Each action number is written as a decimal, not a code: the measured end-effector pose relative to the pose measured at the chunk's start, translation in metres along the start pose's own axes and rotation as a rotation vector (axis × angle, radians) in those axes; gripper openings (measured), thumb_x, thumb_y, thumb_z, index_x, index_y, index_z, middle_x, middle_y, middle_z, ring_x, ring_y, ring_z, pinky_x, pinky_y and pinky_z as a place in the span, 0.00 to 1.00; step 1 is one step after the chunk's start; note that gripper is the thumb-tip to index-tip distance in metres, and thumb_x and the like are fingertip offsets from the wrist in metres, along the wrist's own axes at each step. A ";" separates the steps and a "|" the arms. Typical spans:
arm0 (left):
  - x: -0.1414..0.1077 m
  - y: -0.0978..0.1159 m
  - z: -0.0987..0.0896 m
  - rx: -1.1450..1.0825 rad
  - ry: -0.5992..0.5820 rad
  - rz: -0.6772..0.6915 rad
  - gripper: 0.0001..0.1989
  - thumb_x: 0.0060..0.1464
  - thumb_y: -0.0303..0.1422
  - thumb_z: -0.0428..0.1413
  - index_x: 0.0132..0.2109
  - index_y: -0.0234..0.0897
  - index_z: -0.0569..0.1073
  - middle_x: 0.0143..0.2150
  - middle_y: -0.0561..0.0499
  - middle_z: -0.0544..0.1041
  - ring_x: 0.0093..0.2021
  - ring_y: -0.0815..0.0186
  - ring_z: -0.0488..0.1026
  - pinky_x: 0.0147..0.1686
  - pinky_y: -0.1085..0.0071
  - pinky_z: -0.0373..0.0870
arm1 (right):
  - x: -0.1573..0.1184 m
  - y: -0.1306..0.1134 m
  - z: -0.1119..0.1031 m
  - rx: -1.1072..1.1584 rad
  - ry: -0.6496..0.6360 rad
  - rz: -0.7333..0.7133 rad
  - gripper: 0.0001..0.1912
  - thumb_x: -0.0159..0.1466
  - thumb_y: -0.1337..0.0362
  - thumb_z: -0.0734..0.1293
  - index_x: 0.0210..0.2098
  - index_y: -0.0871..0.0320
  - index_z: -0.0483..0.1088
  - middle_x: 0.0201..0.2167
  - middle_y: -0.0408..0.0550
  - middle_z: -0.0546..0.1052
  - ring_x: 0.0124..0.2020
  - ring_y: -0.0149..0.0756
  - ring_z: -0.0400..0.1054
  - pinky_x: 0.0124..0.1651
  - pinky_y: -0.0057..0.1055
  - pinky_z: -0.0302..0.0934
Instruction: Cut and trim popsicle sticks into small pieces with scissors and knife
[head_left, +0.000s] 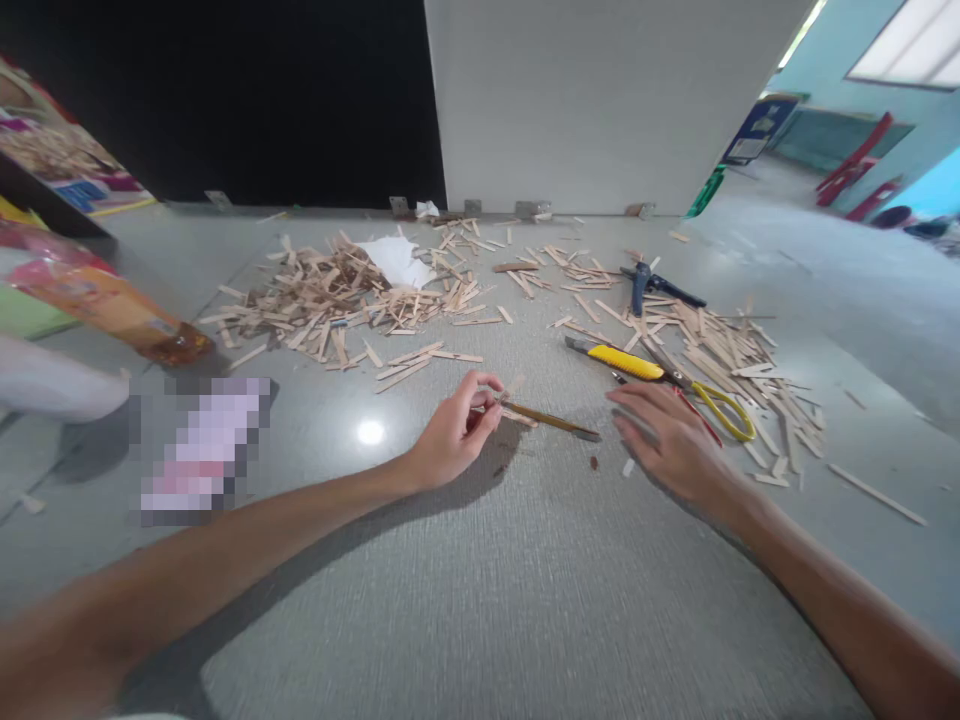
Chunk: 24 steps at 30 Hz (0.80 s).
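Observation:
My left hand (459, 430) is closed in a pinch on the end of a thin brown stick (551, 418), near the middle of the table. The stick points right, with a darker flat tip. Small pale wood bits show by the fingertips. My right hand (671, 440) lies low over the table with its fingers spread, beside a red-handled tool (697, 415) partly under it. Just beyond that hand are a yellow cutter (624, 361) and yellow-handled scissors (724, 410). Small scraps lie between the hands.
Piles of wood strips (300, 305) lie at the back left and right (720, 345), with white paper (396, 260) and dark blue pliers (649, 285). Bottles (112, 300) and a blurred-out pink object (206, 445) are at left. An upright panel (600, 100) stands behind.

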<state>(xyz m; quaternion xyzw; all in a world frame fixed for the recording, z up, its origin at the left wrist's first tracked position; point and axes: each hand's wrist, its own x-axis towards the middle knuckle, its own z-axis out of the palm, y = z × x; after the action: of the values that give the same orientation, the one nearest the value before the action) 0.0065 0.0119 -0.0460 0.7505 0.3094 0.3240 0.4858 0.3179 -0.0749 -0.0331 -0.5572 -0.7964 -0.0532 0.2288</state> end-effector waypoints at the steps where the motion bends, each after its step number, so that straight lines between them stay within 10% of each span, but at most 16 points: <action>1: 0.000 0.001 0.000 0.021 0.010 0.012 0.06 0.71 0.36 0.52 0.50 0.41 0.64 0.29 0.60 0.67 0.21 0.73 0.61 0.22 0.77 0.57 | 0.000 -0.004 0.003 0.048 -0.058 -0.079 0.20 0.79 0.63 0.59 0.62 0.57 0.77 0.58 0.63 0.81 0.59 0.52 0.77 0.60 0.50 0.74; 5: 0.000 0.004 -0.002 0.059 0.034 0.008 0.06 0.68 0.36 0.54 0.43 0.39 0.69 0.29 0.57 0.70 0.22 0.73 0.62 0.23 0.76 0.58 | 0.000 -0.017 0.010 0.120 -0.178 -0.226 0.19 0.80 0.63 0.59 0.63 0.56 0.76 0.57 0.61 0.82 0.58 0.50 0.78 0.60 0.48 0.75; 15: 0.004 -0.006 -0.005 0.043 -0.073 0.012 0.12 0.67 0.36 0.58 0.44 0.36 0.85 0.39 0.47 0.80 0.28 0.70 0.72 0.31 0.73 0.69 | -0.003 -0.020 0.017 0.012 -0.003 0.040 0.14 0.77 0.67 0.57 0.47 0.59 0.75 0.42 0.60 0.79 0.41 0.50 0.78 0.44 0.43 0.75; 20: 0.005 -0.011 -0.001 -0.022 -0.063 0.031 0.23 0.74 0.50 0.51 0.42 0.35 0.80 0.44 0.43 0.82 0.37 0.65 0.79 0.38 0.71 0.74 | 0.001 -0.045 0.007 0.122 -0.085 0.229 0.10 0.74 0.64 0.59 0.45 0.56 0.71 0.31 0.51 0.80 0.28 0.44 0.77 0.30 0.33 0.67; 24: 0.005 -0.013 -0.001 -0.194 -0.055 -0.097 0.23 0.75 0.55 0.46 0.46 0.39 0.69 0.30 0.53 0.78 0.23 0.68 0.72 0.25 0.74 0.67 | 0.016 -0.064 0.007 0.255 -0.145 0.200 0.15 0.76 0.61 0.58 0.40 0.56 0.75 0.27 0.49 0.81 0.25 0.41 0.76 0.29 0.31 0.64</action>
<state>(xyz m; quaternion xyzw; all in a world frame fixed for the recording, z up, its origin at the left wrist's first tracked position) 0.0068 0.0203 -0.0569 0.6928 0.2989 0.3078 0.5796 0.2527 -0.0824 -0.0218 -0.6026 -0.7516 0.1116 0.2438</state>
